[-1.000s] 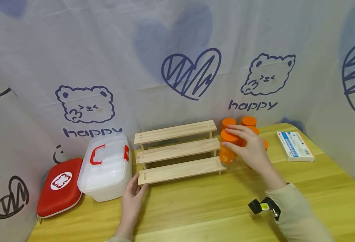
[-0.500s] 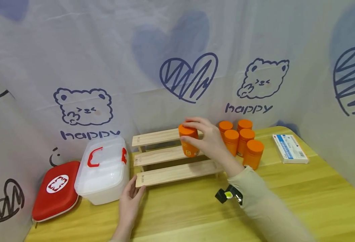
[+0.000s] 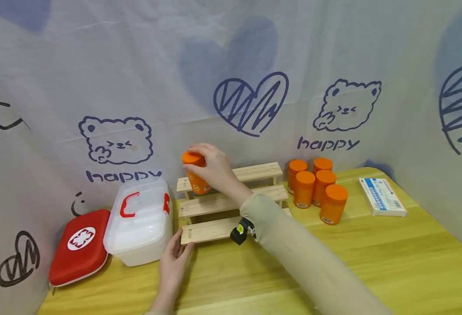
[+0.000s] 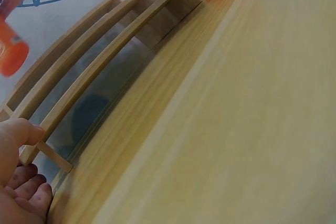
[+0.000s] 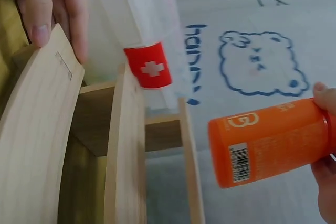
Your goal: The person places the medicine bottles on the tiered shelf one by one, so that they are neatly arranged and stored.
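Note:
An orange pill bottle (image 3: 197,180) with an orange lid is in my right hand (image 3: 218,169), which holds it by the lid end. It hovers above the left end of a three-tier wooden step rack (image 3: 207,231). In the right wrist view the bottle (image 5: 262,142) is apart from the rack's boards. At the lowest board's left end my left hand (image 3: 172,261) grips the wood. The left wrist view has the thumb (image 4: 29,131) over the board and the other fingers curled beneath it. My right forearm hides part of the rack.
Several more orange pill bottles (image 3: 304,192) stand right of the rack. Farther right lies a white-and-blue box (image 3: 383,197). A clear lidded case (image 3: 138,223) and a red first-aid pouch (image 3: 82,247) are at the left. A printed cloth (image 3: 250,39) hangs behind the table.
My right hand has lifted a bottle from the group on the right and carried it leftward over the rack to its left end. The left hand stays at the rack's corner.

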{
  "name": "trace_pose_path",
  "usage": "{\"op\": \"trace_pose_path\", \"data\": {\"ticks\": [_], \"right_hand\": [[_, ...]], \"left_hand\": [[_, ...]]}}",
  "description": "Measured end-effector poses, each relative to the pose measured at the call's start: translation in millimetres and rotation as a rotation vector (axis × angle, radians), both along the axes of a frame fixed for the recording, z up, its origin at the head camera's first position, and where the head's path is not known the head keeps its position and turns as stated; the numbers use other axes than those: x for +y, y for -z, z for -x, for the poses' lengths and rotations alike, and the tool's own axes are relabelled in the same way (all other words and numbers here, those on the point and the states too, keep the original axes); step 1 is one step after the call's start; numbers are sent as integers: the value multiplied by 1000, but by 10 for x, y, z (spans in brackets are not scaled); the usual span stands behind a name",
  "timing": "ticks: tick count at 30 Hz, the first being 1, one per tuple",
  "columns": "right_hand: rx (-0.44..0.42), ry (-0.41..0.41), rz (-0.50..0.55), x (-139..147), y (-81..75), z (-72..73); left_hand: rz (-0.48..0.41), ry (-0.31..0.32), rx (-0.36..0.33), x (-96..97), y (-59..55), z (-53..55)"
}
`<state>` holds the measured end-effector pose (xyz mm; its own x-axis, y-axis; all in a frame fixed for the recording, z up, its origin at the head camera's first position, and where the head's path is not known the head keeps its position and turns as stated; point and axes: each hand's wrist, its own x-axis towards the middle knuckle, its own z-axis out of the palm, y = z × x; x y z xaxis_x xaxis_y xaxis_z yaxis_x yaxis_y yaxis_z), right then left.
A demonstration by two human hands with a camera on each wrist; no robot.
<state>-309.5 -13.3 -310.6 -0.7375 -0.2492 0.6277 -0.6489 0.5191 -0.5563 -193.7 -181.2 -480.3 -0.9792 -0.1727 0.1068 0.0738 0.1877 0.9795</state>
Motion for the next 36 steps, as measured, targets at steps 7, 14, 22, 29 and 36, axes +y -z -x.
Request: {"op": "trace_pose_path", "data": {"ticks": [7, 14, 22, 29, 36], "right_hand": [[-17, -3, -116, -243, 16, 236], [-24, -8, -141, -296, 84, 285], [-4, -23, -120, -185, 139, 194], [105, 28, -133, 206, 364, -125], [181, 0, -259, 558, 664, -401]], "left_hand": [[-21, -1, 4, 33, 7, -21], [-25, 6, -1, 36, 8, -21], [-30, 11, -1, 66, -4, -21], [-29, -6, 1, 73, 4, -7], [-7, -12, -4, 4, -7, -10]]}}
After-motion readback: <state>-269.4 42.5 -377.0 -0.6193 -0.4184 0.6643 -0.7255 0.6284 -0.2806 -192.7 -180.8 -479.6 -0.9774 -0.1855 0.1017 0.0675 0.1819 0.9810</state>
